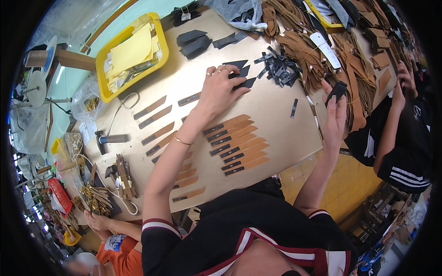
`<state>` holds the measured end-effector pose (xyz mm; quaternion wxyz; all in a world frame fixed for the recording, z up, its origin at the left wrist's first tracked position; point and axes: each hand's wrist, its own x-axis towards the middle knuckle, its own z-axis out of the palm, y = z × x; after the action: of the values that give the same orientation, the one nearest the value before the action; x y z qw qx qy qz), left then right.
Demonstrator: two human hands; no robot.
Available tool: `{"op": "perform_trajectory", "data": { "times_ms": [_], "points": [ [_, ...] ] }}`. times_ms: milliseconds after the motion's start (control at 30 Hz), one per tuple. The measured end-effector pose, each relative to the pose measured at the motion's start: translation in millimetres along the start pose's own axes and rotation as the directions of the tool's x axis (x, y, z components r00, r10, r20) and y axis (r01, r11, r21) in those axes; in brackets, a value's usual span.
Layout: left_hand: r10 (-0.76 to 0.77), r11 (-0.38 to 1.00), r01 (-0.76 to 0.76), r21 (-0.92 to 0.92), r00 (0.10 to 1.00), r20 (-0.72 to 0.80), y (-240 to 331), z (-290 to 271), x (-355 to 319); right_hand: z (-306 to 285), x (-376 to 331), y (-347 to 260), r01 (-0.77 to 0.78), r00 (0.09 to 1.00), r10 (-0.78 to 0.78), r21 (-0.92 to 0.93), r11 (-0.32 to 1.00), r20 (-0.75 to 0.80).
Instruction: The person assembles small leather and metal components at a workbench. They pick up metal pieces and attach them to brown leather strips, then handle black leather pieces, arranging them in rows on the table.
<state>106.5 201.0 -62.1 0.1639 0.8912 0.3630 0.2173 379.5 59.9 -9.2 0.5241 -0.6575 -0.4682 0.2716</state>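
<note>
My left hand (222, 89) reaches across the table with its fingers spread over several pointed black pieces (248, 83), touching them. On the right, my right hand (335, 117) is raised near the table's edge, its fingers closed round a small stack of black strips (339, 90). Between the hands lie a loose pile of short black strips (282, 69) and one single black strip (293, 108). Slanted brown leather strips (251, 162), each with a black piece at its left end, overlap in a row below my left hand. More brown strips (159, 116) lie spaced out beyond my left forearm.
A yellow tray (162, 41) of papers stands at the far left, with a hammer (113, 138) nearer. Brown leather bundles (301, 53) crowd the back right. Folded black pieces (195, 46) lie at the back. Co-workers' hands show at right (405, 80) and lower left (97, 221).
</note>
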Motion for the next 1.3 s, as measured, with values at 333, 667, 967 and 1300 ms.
{"op": "perform_trajectory", "data": {
  "times_ms": [333,667,967,1300],
  "points": [
    [0.003,1.000,-0.005,-0.031,0.999,-0.049,-2,2,-4,4,0,-7,-0.033,0.999,0.033,-0.007,0.999,0.015],
    [-0.378,0.507,0.358,-0.784,0.910,0.171,48,-22,-14,24,-9,-28,-0.355,0.874,0.326,0.014,0.935,0.360],
    [0.094,-0.280,0.723,-0.631,0.675,0.732,52,-52,-45,74,1,-75,0.091,0.762,0.033,-0.157,0.983,0.647],
    [0.091,-0.584,0.604,-0.542,0.712,0.696,52,-48,-60,90,-19,-45,0.629,0.752,-0.517,-0.210,0.749,0.409]
  ]
}}
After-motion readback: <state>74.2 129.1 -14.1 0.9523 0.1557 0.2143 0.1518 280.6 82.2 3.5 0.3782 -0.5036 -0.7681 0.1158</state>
